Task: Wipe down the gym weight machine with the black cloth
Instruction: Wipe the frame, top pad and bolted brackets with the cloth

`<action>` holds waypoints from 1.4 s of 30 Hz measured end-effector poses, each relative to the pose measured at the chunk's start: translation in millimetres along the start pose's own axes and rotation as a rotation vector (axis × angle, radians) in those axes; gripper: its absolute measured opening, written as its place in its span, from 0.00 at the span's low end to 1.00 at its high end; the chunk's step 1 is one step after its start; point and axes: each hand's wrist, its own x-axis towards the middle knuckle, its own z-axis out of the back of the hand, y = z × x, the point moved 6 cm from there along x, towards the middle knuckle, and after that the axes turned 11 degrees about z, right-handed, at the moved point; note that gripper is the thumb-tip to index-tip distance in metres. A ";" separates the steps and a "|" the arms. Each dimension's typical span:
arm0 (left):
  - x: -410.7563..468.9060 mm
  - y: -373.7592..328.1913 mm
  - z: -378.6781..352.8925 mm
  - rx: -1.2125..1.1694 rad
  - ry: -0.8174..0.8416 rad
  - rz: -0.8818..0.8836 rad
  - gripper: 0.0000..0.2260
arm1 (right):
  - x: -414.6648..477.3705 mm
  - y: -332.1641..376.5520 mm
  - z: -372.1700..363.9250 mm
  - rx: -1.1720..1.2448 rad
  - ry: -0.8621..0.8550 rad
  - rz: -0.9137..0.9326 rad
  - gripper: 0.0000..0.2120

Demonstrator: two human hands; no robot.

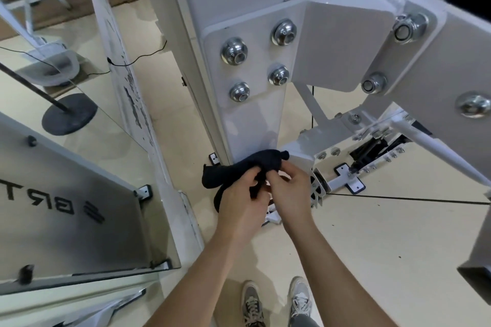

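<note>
left hand (pixel 240 195) and right hand (pixel 291 188) are both pinching the crumpled black fabric cloth (pixel 265 160), bunching it just before the glossy white steel upright (pixel 252 125) of the weight machine, low near its base; no stroke is showing, so most wiping is likely remaining.

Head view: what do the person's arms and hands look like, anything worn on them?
The left hand and right hand are bare: no gloves, rings, watch or bands visible. The left forearm and right forearm are uncovered down to the frame's bottom edge; no sleeve shows.
</note>
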 end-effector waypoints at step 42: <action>22.7 40.4 22.9 -0.757 -0.212 0.073 0.19 | -18.4 109.5 -114.5 -2.419 1.133 1.186 0.22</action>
